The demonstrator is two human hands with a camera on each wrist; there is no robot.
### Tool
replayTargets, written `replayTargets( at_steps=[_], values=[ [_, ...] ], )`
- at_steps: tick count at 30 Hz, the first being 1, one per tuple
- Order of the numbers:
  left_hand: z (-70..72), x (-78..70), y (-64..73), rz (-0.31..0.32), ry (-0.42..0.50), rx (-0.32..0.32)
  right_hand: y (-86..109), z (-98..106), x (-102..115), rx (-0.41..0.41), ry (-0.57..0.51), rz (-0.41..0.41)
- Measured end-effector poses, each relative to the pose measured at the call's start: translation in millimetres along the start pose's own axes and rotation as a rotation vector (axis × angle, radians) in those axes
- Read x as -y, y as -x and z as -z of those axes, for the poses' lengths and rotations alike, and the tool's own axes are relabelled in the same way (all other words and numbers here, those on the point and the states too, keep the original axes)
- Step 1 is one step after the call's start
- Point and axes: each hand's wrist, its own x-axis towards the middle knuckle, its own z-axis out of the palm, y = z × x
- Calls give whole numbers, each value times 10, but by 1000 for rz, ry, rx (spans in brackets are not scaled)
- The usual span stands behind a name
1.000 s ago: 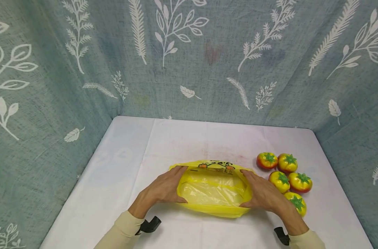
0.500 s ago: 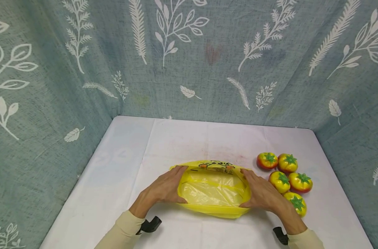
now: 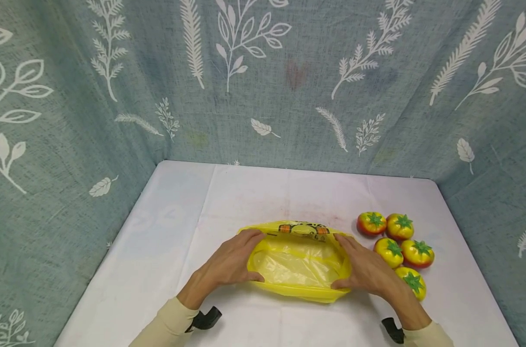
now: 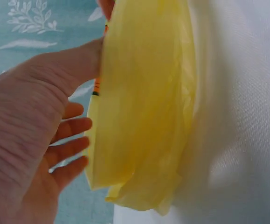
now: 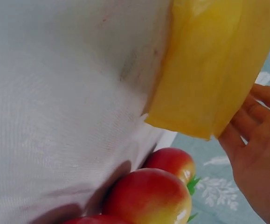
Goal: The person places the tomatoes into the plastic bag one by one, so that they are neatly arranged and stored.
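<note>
A yellow plastic bag (image 3: 297,270) stands on the white table, its mouth spread wide and a printed picture on its far rim. My left hand (image 3: 228,260) lies along the left side of the mouth, thumb at the near rim and fingers toward the far one. In the left wrist view the thumb (image 4: 74,60) passes behind the near wall, and the loosely straight fingers (image 4: 72,149) sit beside the rim. Mirroring it, my right hand (image 3: 367,267) spreads at the right side. The right wrist view shows its fingers (image 5: 244,121) extended at the bag's edge, fingertips partly hidden behind plastic.
Several red-and-yellow fruits (image 3: 388,253) with green leafy tops are grouped just right of my right hand. Grey-green leaf-patterned curtain (image 3: 263,120) closes in the back and sides of the table (image 3: 172,226).
Both thumb tips have shifted slightly inward at the near rim. The bag's far rim has risen a little, showing more of its print. The fruits stay in place.
</note>
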Motion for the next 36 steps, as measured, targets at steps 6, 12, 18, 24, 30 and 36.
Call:
replayTargets(
  at_steps=[6,12,18,24,30,36],
  values=[
    [34,39,22,-15,-92,-95,42,51,12,-54,-6,15],
    [54,74,73,92,-98,-21,110,113,3,-121,10,12],
    [47,68,110,115,-4,47,174,162,-28,-118,-39,-49],
    [33,67,122,119,23,73,268,185,-116,-132,-103,-73],
    [21,78,120,113,36,76,347,237,-199,-138,-128,-125],
    [0,96,101,74,49,61,397,246,-244,-137,-114,-167]
  ],
)
